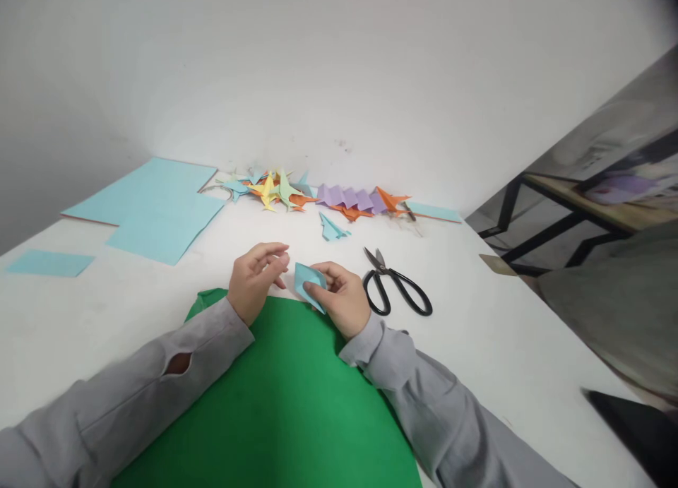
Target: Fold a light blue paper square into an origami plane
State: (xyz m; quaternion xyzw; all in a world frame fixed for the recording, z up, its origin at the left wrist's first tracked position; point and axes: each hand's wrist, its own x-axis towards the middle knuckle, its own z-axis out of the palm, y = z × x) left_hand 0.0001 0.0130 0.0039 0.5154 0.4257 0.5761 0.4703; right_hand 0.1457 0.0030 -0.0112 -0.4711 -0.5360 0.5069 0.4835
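Observation:
A small piece of folded light-blue paper (303, 276) is pinched between the thumb and fingers of my right hand (344, 297). It has a pointed, diamond-like outline, and my thumb lies across its face. Just left of it, my left hand (257, 280) is raised with loosely bent fingers slightly apart; nothing shows between them, and they do not touch the paper. Black-handled scissors (385, 269) lie right of my right hand, blades parted and pointing away. Beyond both hands rests a folded light-blue paper figure (332, 228).
Along the wall sit several colourful folded paper figures (286, 190) and a purple zigzag-folded strip (347, 197). Large light-blue sheets (164, 223) and a smaller blue piece (50, 263) lie left. Green material (270, 403) covers the near edge. A black object (630, 424) is at right.

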